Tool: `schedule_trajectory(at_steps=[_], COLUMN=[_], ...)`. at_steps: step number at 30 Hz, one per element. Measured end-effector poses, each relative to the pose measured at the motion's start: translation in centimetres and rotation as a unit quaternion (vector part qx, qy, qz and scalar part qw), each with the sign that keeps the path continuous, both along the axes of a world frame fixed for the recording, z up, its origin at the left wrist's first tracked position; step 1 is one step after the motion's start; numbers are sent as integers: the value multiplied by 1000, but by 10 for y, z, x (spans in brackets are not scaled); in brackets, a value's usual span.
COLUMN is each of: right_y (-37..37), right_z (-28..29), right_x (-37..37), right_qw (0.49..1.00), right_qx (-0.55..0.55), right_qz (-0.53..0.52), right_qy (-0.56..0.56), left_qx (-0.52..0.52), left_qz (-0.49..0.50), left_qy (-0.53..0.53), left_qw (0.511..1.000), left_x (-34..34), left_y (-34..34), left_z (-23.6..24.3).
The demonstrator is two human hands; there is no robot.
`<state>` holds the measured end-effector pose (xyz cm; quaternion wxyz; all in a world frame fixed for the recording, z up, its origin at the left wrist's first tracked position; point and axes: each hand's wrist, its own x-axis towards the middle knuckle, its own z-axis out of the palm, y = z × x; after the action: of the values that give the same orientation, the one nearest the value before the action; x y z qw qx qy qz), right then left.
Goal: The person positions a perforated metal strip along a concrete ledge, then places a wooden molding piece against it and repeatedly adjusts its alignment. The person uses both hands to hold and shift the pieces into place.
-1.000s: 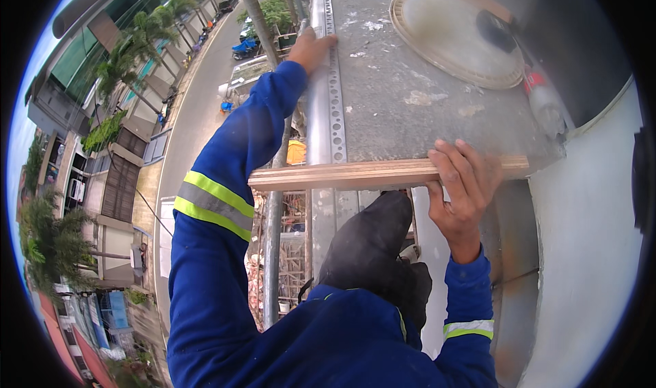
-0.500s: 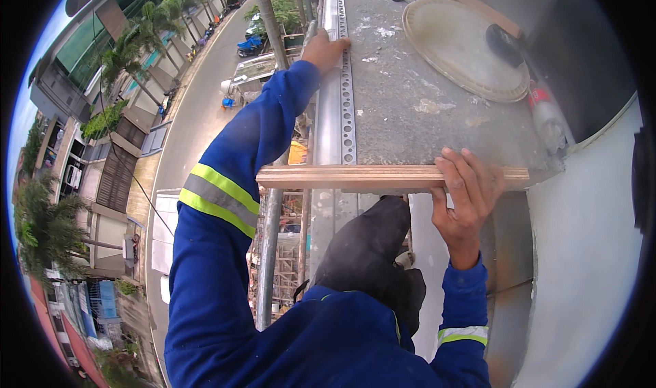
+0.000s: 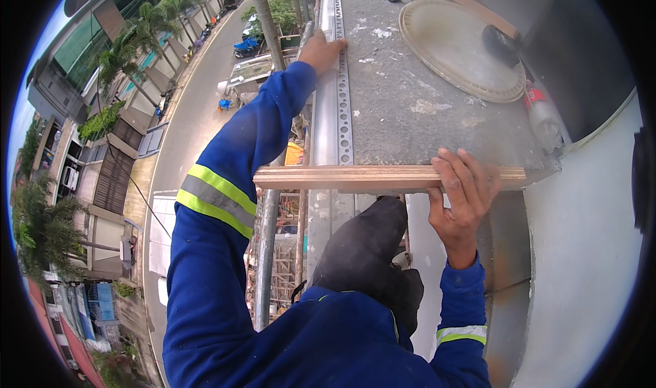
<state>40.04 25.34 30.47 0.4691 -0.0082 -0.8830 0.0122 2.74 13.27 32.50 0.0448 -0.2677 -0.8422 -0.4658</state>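
On my feed, the perforated metal strip (image 3: pixel 344 114) already lies along the concrete ledge (image 3: pixel 403 131) — whether it's fixed, I can't tell. My left hand (image 3: pixel 321 53) lays a digit on it, grip unclear; my right hand (image 3: pixel 466 200) pinches the wooden board (image 3: pixel 348 177) at its near end.

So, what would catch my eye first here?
Probably the street far below on the left. Then the right hand, gripping a layered wooden board across the near end of the grey ledge, while the left hand touches a perforated metal strip farther along. A large pale disc shows at upper right.
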Motion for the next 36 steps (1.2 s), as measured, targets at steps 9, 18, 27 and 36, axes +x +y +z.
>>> schedule_trajectory(at_steps=[9, 18, 27, 36], right_y=[-2, 0, -2, -1], right_z=[2, 1, 1, 0], right_x=[0, -1, -1, 0], right_qw=[1000, 1000, 1000, 1000], right_qx=[0, 4, 15, 19], right_qz=[1, -1, -8, -10], right_qy=[1, 5, 6, -2], left_qx=[5, -6, -17, -11], left_qz=[19, 12, 22, -9], left_qy=[-45, -21, -33, -66], left_qw=[999, 1000, 999, 998], left_x=[7, 11, 10, 5], left_y=[1, 0, 1, 2], left_z=[4, 7, 5, 4])
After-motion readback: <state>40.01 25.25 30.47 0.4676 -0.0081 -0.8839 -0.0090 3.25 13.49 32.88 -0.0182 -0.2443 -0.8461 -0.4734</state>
